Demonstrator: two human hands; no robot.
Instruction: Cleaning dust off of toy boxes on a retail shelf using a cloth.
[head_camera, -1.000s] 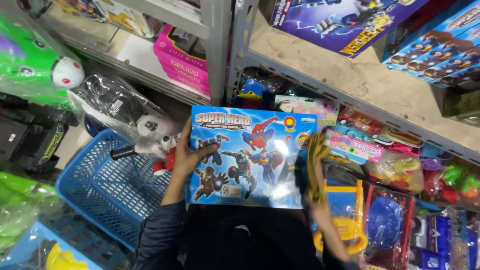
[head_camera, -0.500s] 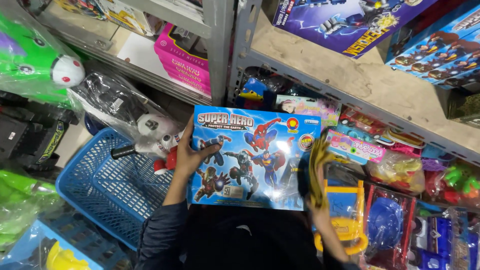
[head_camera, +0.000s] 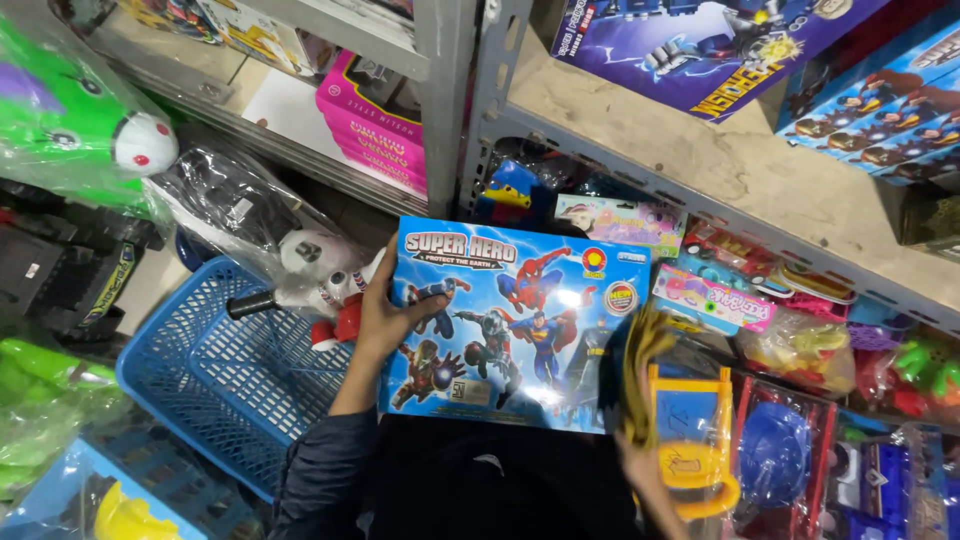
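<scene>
Two hands are engaged: the blue toy box (head_camera: 515, 325) is gripped at its left edge by the left hand (head_camera: 385, 310), held flat above the lap, beside the blue basket (head_camera: 225, 365). A yellow cloth (head_camera: 645, 375) is clutched by the right hand (head_camera: 640, 470) at the box's right edge.

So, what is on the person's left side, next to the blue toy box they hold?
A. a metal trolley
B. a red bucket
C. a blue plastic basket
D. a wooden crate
C: beside the left hand gripping the edge of the blue toy box, a blue plastic basket with a lattice wall stands on the floor.
</scene>
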